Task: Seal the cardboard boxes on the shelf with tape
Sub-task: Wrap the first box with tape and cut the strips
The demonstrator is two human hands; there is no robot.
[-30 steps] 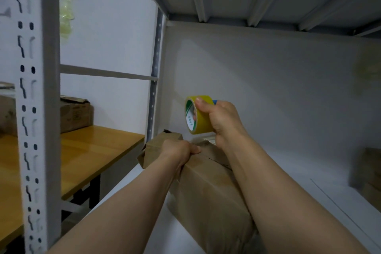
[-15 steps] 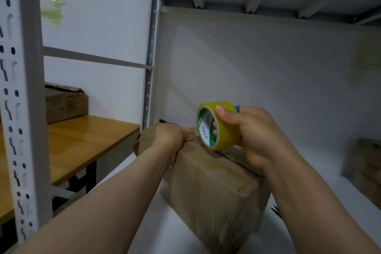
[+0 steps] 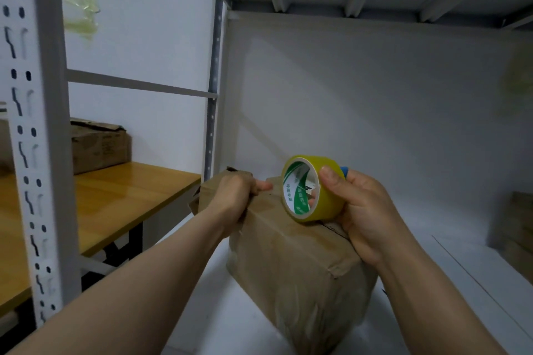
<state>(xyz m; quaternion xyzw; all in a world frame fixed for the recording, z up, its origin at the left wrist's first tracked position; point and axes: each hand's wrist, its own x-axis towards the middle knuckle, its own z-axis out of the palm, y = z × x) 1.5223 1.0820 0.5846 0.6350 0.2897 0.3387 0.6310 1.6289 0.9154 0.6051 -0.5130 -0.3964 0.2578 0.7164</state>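
Cardboard box (image 3: 294,268) front and centre for us, sitting on the white shelf (image 3: 432,282) at an angle to its edge, one corner turned toward us. Our left hand (image 3: 235,196) is clamped on the far left top edge, fingers curled over the cardboard and the thumb lying flat along the top. Over to our right hand (image 3: 363,210): it grips the yellow tape roll (image 3: 330,202), thumb pressed on the outer band, and we can see one fingertip poking through the core. The roll stands on its edge, its open face with the green-and-white label turned to the left, and its bottom touches the top of the box just beside the dark seam between the flaps. Something small and blue (image 3: 344,170) peeks out behind the thumb; we can't tell what it is. Off to the left, past the perforated grey upright (image 3: 37,153), we've got a wooden table (image 3: 115,199) with another brown box (image 3: 98,147) on it, against the wall. Scraps of yellowish tape (image 3: 82,8) cling to that wall higher up. At the far right of the shelf, more cartons (image 3: 519,225) sit in shadow.
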